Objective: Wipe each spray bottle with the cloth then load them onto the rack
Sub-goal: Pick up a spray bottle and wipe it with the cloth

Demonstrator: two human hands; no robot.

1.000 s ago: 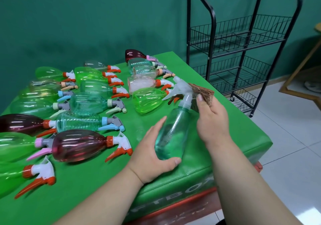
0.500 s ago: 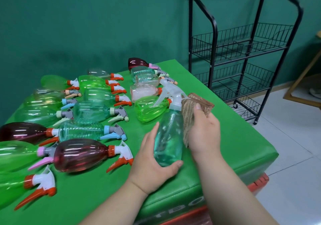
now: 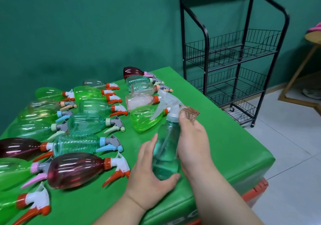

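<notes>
There, bottle (image 3: 165,160) base in left grip (image 3: 151,181).

Two bare hands close together, forearms reaching in from below.
The left hand (image 3: 152,178) cups the base of the teal spray bottle (image 3: 165,157), thumb curled beneath it; the right hand (image 3: 192,143) pinches a brown cloth (image 3: 191,114) against the bottle's neck, thumb uppermost.

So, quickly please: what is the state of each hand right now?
Left hand: closed round the lower body of the teal spray bottle.
Right hand: closed on the brown cloth, pressing it against the bottle's neck.
</notes>
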